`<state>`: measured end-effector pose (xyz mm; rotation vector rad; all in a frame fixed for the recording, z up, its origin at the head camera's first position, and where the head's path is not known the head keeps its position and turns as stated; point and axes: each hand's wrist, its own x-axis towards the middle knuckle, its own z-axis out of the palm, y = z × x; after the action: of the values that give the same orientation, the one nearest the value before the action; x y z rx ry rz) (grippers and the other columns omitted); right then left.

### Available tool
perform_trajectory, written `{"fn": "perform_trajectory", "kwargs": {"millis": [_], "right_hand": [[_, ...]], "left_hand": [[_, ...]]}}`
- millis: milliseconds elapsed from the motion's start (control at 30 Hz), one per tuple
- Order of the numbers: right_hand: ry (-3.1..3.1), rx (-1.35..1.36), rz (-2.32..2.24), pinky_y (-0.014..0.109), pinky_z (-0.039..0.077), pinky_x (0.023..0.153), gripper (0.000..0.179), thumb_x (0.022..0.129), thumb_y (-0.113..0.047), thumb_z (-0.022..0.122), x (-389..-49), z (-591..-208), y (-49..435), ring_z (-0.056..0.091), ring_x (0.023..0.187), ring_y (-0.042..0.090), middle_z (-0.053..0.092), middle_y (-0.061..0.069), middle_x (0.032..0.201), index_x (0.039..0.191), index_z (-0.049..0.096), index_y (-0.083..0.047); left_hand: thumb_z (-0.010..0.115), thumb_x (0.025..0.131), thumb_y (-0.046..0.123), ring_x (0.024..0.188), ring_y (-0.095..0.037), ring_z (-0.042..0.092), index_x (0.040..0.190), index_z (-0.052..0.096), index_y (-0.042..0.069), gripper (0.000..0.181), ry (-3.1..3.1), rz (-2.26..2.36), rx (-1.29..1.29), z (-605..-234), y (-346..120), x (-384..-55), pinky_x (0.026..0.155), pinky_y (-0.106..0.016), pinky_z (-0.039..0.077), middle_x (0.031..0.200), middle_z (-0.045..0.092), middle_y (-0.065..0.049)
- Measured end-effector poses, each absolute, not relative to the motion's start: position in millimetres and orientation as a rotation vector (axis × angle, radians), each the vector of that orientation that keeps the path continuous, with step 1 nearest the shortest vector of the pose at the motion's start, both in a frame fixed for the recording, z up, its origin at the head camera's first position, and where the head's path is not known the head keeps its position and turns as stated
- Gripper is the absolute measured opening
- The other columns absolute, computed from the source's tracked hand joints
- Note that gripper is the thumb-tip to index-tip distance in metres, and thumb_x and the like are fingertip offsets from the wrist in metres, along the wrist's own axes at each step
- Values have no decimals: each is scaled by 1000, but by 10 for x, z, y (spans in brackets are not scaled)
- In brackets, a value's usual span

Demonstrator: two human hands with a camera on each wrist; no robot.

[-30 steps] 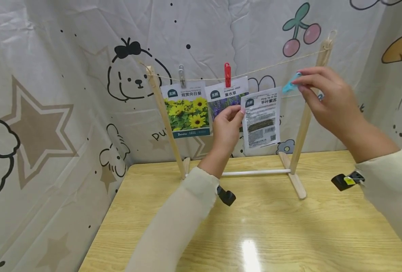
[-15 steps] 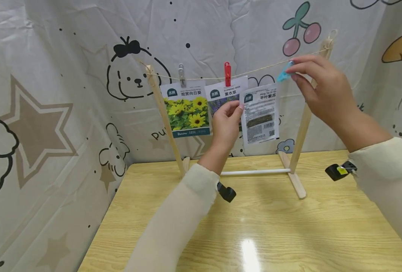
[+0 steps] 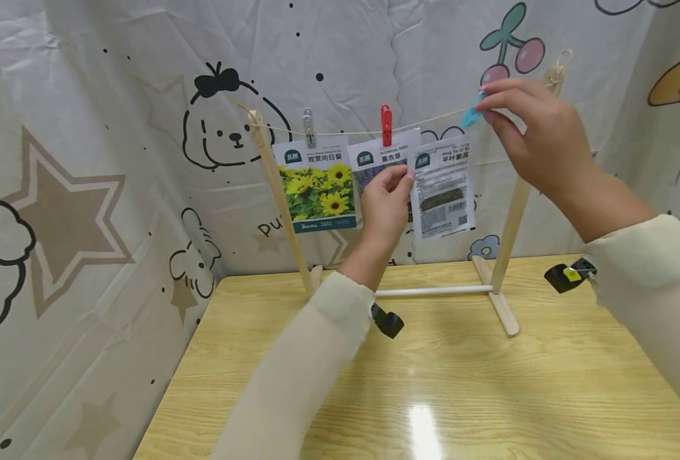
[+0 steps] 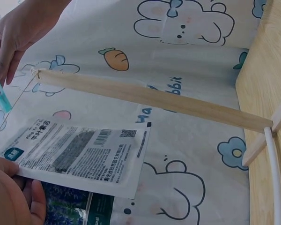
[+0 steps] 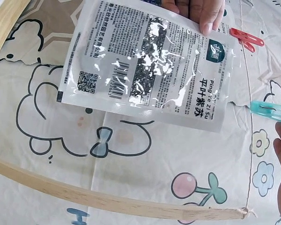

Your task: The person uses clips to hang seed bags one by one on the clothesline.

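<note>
My left hand [image 3: 387, 203] pinches the left edge of a white seed packet [image 3: 442, 188] with printed text, its top just under the string [image 3: 432, 119]. Between the thumb and fingers of my right hand [image 3: 538, 131] is a light blue clothespin [image 3: 472, 110], close to the string above the packet's right corner. To the left, a red clothespin [image 3: 386, 124] holds a lavender seed packet [image 3: 394, 142] on the string, partly hidden by my left hand. A grey clothespin [image 3: 309, 126] holds a sunflower seed packet [image 3: 317, 191] farther left.
The string runs between two wooden posts, the left post [image 3: 279, 198] and right post [image 3: 512, 230]. A white rod [image 3: 432, 292] joins them low down, above the wooden table [image 3: 432, 370]. A patterned cloth [image 3: 115, 191] hangs behind.
My right hand has moved left and up with the blue clothespin, bringing it to the string. The packet in my left hand has risen slightly.
</note>
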<state>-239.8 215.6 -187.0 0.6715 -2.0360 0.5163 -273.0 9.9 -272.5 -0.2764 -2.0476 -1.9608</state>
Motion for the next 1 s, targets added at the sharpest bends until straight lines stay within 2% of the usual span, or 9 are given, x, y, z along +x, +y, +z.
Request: {"fn": "perform_trajectory", "kwargs": {"millis": [233,533,767,1000], "right_hand": [[-2041,669,485,3,31,105,22,101,-10,60,-2406,-1762,2105,61,124,31,66,14,129,119,70,-1],[-2075,635,492,6,34,105,24,102,-13,58,-2430,-1655,2071,61,119,31,68,14,125,117,71,0],[-2124,599,500,19,40,112,25,104,-15,55,-2461,-1622,2059,60,123,29,67,11,128,120,71,-4],[-2185,588,493,33,44,114,26,105,-16,52,-2496,-1581,2047,58,125,29,66,12,129,121,71,-5]], "left_hand": [[65,100,24,98,-6,65,117,73,14,21,-2025,-1961,-260,-2669,158,-2712,86,-19,57,110,73,3],[65,100,22,86,-7,62,117,74,11,21,-2057,-1876,-229,-2618,192,-2735,74,-19,52,108,75,-2],[64,101,22,91,-6,62,116,74,11,21,-2062,-1875,-233,-2618,211,-2744,74,-18,49,107,74,-2],[62,102,24,97,-6,64,119,73,14,22,-2078,-1872,-226,-2609,235,-2741,80,-21,52,110,74,2]]}}
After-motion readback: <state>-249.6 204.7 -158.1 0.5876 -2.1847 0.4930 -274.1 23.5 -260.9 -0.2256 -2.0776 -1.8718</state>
